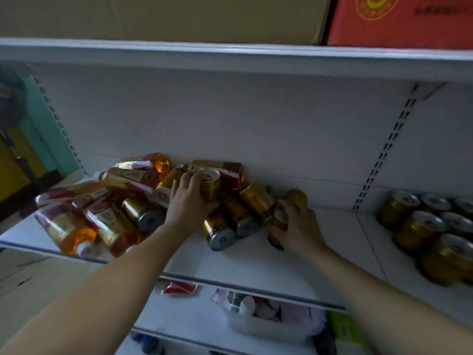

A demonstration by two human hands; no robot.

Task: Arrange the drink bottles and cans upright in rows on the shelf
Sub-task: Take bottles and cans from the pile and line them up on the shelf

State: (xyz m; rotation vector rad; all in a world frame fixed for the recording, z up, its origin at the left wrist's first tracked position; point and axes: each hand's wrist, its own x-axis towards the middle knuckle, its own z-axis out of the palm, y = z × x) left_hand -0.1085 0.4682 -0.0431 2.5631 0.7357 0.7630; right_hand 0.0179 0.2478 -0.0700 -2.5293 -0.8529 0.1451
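Observation:
A jumbled heap of gold cans and orange drink bottles lies on the white shelf point(256, 262). My left hand point(188, 201) grips an upright gold can point(210, 183) at the top of the heap. My right hand point(298, 225) holds another gold can point(277, 221) at the heap's right edge, low on the shelf. Several cans point(221, 231) lie on their sides between my hands. Several bottles point(66, 226) with red and gold labels lie flat at the left. On the right, upright gold cans point(419, 226) stand in rows.
A bare stretch of shelf separates the heap from the upright cans. The shelf above point(230, 57) carries a cardboard box point(163, 16) and a red box point(399, 21). Below, a lower shelf holds a clear tub point(271, 326) of small items.

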